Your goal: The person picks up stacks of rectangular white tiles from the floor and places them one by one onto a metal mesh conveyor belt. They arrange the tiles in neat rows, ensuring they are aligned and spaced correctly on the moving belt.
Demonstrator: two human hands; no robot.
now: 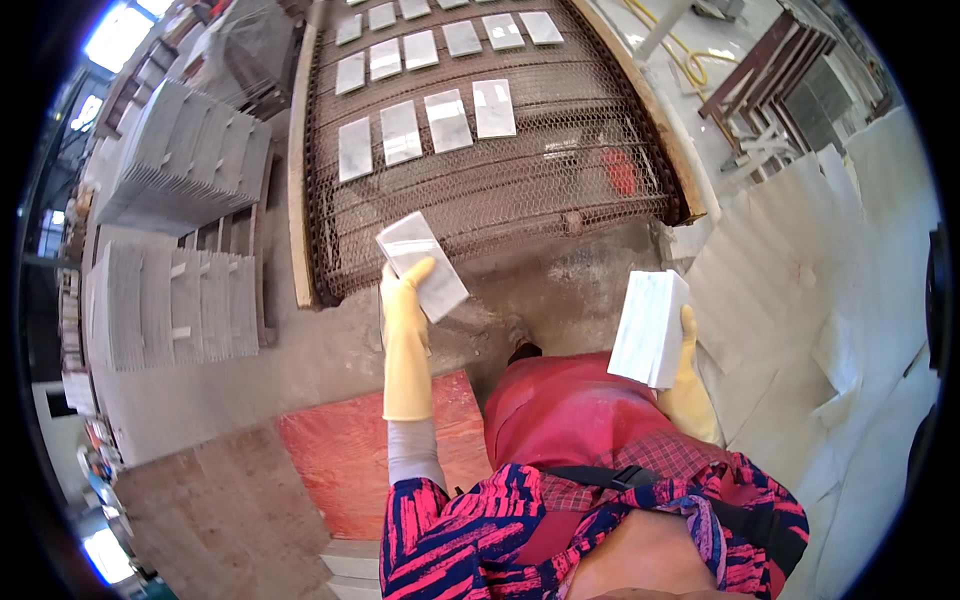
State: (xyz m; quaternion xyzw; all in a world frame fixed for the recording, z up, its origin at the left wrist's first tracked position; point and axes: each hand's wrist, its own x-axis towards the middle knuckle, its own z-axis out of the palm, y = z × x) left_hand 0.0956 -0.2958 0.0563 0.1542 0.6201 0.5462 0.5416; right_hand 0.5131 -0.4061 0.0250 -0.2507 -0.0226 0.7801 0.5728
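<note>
My left hand (pixel 404 300), in a yellow rubber glove, is closed on one white marble tile (pixel 440 288) with grey veining, its thumb across the face. That tile is tilted over the near end of a wire-mesh conveyor belt (pixel 470 185). My right hand (pixel 690 388), gloved likewise, grips a thick stack of white tiles (pixel 645 328) from its right side, in front of my red apron. Most of the right fingers are hidden by the stack. Rows of white tiles (pixel 448 118) lie spaced apart on the belt, the nearest row ahead of my left hand.
Wooden rails (pixel 300 200) edge the belt. Large stacks of grey-white slabs (pixel 170 305) stand on pallets at the left. Pale sheets (pixel 790 290) lie at the right. A red board (pixel 385 445) is on the floor. Metal frames (pixel 765 75) and a yellow hose (pixel 690 65) are farther right.
</note>
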